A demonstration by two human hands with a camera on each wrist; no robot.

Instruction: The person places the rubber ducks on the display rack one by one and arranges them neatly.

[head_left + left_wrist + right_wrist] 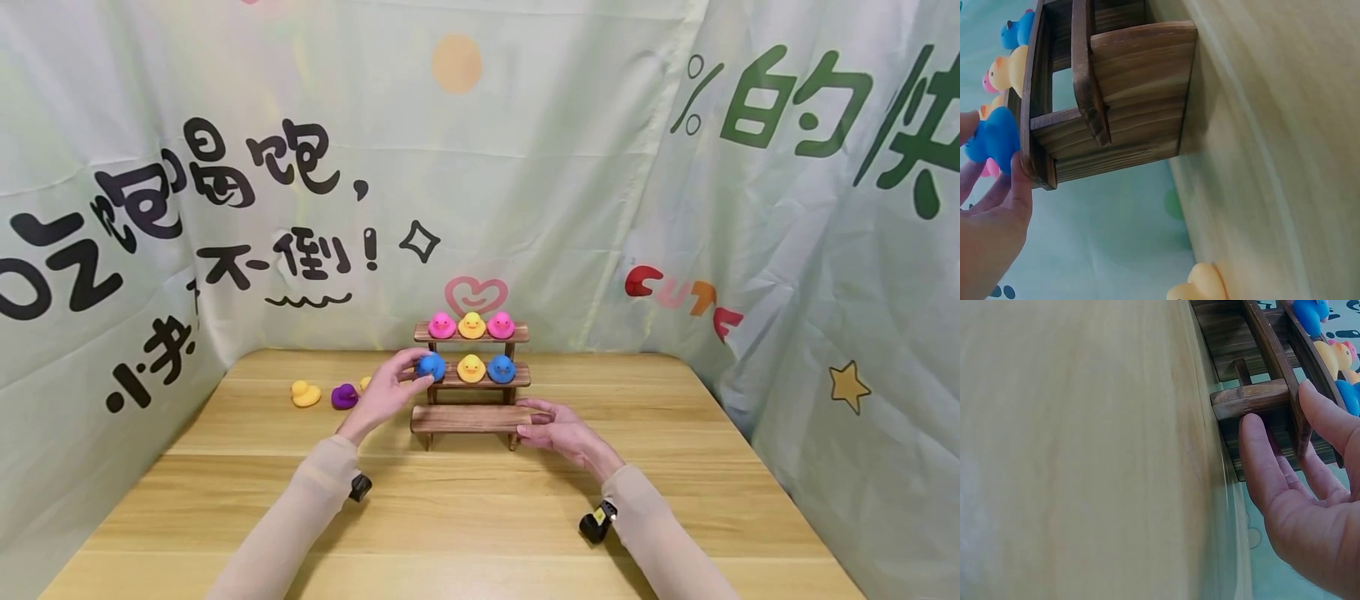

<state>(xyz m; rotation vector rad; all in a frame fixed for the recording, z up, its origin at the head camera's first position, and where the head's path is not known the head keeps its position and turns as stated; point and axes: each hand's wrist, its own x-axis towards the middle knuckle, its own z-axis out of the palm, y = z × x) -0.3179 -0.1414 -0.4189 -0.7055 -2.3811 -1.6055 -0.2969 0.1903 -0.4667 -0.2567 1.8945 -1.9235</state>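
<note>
A three-tier wooden display stand (467, 419) stands on the table. At the left end of its middle tier, my left hand (384, 393) pinches a blue rubber duck (431, 367) between thumb and fingers; the left wrist view shows the blue duck (997, 139) at the shelf's edge. My right hand (564, 433) grips the right end of the lowest tier, with thumb and fingers around the board (1250, 397). Beside the held duck sit a yellow duck (471, 368) and another blue duck (501, 368). The top tier carries two pink ducks (442, 325) with a yellow duck (472, 325) between them.
Left of the stand, a yellow duck (305, 393) and a purple duck (344, 396) lie on the wooden table (480, 517). Another yellow duck (365, 382) is partly hidden behind my left hand. A printed cloth (555, 208) hangs behind and at both sides.
</note>
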